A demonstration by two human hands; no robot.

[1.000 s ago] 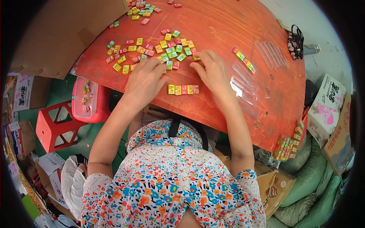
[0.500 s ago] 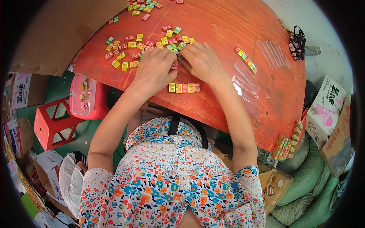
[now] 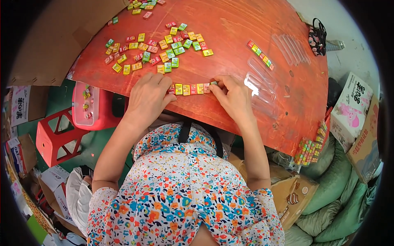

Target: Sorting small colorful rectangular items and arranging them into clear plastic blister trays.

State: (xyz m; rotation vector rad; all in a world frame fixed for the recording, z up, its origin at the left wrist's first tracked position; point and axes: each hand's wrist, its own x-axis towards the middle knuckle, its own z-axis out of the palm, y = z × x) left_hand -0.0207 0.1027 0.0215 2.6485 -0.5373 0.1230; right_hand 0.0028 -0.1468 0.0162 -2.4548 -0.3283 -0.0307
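Near the table's front edge lies a row of small yellow, orange and red boxes (image 3: pixel 193 89), set side by side. At its left end, the fingers of my left hand (image 3: pixel 150 96) are closed on a small red box (image 3: pixel 172 89), which sits against the row. My right hand (image 3: pixel 234 98) pinches a small green box (image 3: pixel 214 83) at the row's right end. Beyond my hands, many loose little boxes (image 3: pixel 163 56) in red, yellow and green are scattered over the red table (image 3: pixel 234 24).
Right of my right hand lie clear plastic trays (image 3: pixel 262 86), with more clear trays (image 3: pixel 292 49) farther back. A filled strip of little boxes (image 3: pixel 260 55) is nearby. Stacked little boxes (image 3: pixel 308 151) stand at the right corner. A red stool (image 3: pixel 55 139) and pink tub (image 3: pixel 104 108) are left.
Both hands have come back from the loose pile to the row's two ends, moving apart. A red box is now at the left end and a green one at the right.
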